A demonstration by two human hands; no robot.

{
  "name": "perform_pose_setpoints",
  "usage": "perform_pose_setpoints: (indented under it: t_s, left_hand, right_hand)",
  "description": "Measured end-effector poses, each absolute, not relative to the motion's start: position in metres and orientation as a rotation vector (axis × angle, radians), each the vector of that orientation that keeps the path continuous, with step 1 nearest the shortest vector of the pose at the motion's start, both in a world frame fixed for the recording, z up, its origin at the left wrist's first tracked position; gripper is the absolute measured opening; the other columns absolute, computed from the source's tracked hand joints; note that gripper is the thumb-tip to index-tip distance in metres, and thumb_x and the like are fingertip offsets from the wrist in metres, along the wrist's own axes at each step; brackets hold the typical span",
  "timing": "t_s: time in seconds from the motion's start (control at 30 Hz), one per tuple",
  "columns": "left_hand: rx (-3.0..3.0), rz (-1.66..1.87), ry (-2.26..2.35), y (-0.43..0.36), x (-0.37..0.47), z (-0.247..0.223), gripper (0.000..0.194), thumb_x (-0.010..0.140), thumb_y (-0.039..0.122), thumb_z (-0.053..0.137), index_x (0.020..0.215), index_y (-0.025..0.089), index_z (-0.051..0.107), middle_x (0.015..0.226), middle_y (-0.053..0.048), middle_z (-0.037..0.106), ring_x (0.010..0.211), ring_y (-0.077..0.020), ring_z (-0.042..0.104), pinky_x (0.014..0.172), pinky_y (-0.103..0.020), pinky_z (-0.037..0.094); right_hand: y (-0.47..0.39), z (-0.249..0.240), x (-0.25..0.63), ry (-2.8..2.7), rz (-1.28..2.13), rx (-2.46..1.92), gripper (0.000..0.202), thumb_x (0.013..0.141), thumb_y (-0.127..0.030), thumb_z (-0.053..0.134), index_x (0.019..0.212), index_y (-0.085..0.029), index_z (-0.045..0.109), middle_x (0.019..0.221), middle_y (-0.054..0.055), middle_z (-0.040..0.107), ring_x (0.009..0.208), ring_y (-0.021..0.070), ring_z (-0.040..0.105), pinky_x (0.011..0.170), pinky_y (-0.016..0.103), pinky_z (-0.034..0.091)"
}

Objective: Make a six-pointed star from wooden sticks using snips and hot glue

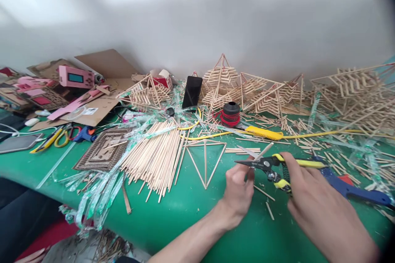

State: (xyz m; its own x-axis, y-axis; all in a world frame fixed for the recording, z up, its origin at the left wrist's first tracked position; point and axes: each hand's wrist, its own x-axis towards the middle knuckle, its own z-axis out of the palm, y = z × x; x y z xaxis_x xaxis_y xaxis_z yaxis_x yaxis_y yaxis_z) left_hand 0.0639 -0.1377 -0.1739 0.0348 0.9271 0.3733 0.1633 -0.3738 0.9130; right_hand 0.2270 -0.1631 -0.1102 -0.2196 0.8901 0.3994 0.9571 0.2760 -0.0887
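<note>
**Cutters Met a Stick Over the Green Table**

Here, the right hand (321, 205) was wrapped around the yellow-and-black handles of a pair of cutters (271, 166), fingers curled over them in a firm grip, with the dark blades pointing toward nine o'clock. The left hand (239, 191) sat just at the blade tips, its fingers pinched together on a thin wooden stick (263, 151) that slanted up toward one o'clock from the fingertips. The stick crossed the blades; whether the blades had closed on it could not be told.

Both hands hovered over the green table (185, 209), near its front edge. At ten o'clock from the left hand lay a flat triangle of sticks (205, 160), and beyond that, further toward nine o'clock, a loose bundle of long sticks (156, 158). At three o'clock from the right hand lay a blue glue gun (352, 189), partly hidden behind the wrist. A yellow cable (265, 132) ran across the table at twelve o'clock from the cutters, with a spool of red wire (231, 114) just behind it. A black phone (191, 91) leaned upright at eleven o'clock, and stick pyramids (222, 80) lined the wall along the far side. A few short offcuts (269, 210) lay on the table between the two hands.
</note>
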Motion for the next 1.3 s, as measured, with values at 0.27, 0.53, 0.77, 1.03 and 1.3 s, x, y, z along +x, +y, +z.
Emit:
perform_pose_setpoints:
  t_s: [0.27, 0.53, 0.77, 1.03, 1.3]
  left_hand:
    - [1.745, 1.349, 1.082, -0.139, 0.064, -0.183, 0.044, 0.094, 0.0, 0.039, 0.125, 0.016, 0.066, 0.111, -0.012, 0.076, 0.098, -0.0214, 0.074, 0.089, -0.034, 0.061]
    - [1.905, 1.205, 1.149, -0.137, 0.062, -0.188, 0.067, 0.083, -0.007, 0.038, 0.144, 0.014, 0.053, 0.125, -0.019, 0.072, 0.115, -0.0326, 0.072, 0.096, -0.046, 0.062]
    - [1.958, 1.24, 1.172, -0.14, 0.065, -0.197, 0.06, 0.084, -0.004, 0.043, 0.141, 0.011, 0.053, 0.124, -0.019, 0.072, 0.113, -0.0297, 0.073, 0.098, -0.044, 0.062]
    - [1.954, 1.371, 1.123, -0.134, 0.063, -0.192, 0.041, 0.092, -0.001, 0.039, 0.123, 0.011, 0.063, 0.117, -0.016, 0.076, 0.112, -0.0234, 0.073, 0.1, -0.037, 0.06]
    - [1.853, 1.351, 1.102, -0.133, 0.059, -0.183, 0.04, 0.092, 0.0, 0.042, 0.122, 0.013, 0.065, 0.115, -0.014, 0.076, 0.105, -0.0232, 0.073, 0.094, -0.036, 0.061]
  right_hand:
    - [-0.146, -0.092, 0.234, -2.401, -0.7, -1.608, 0.063, 0.063, -0.008, 0.052, 0.125, -0.014, 0.056, 0.111, 0.024, 0.061, 0.102, 0.0433, 0.061, 0.085, 0.057, 0.054]
    - [-0.135, -0.111, 0.251, -2.463, -0.546, -1.468, 0.061, 0.062, -0.002, 0.051, 0.121, -0.015, 0.056, 0.095, 0.017, 0.064, 0.087, 0.0353, 0.063, 0.081, 0.051, 0.054]
    - [-0.13, -0.088, 0.253, -2.623, -0.904, -1.314, 0.052, 0.066, -0.005, 0.051, 0.118, -0.013, 0.056, 0.087, 0.014, 0.06, 0.078, 0.0335, 0.062, 0.068, 0.045, 0.051]
    - [-0.128, -0.082, 0.239, -2.603, -0.827, -1.361, 0.055, 0.065, -0.009, 0.053, 0.119, -0.017, 0.056, 0.098, 0.016, 0.065, 0.092, 0.036, 0.064, 0.082, 0.048, 0.052]
    - [-0.132, -0.08, 0.233, -2.555, -0.849, -1.373, 0.056, 0.06, -0.008, 0.053, 0.116, -0.01, 0.057, 0.092, 0.018, 0.063, 0.084, 0.0363, 0.063, 0.072, 0.047, 0.051]
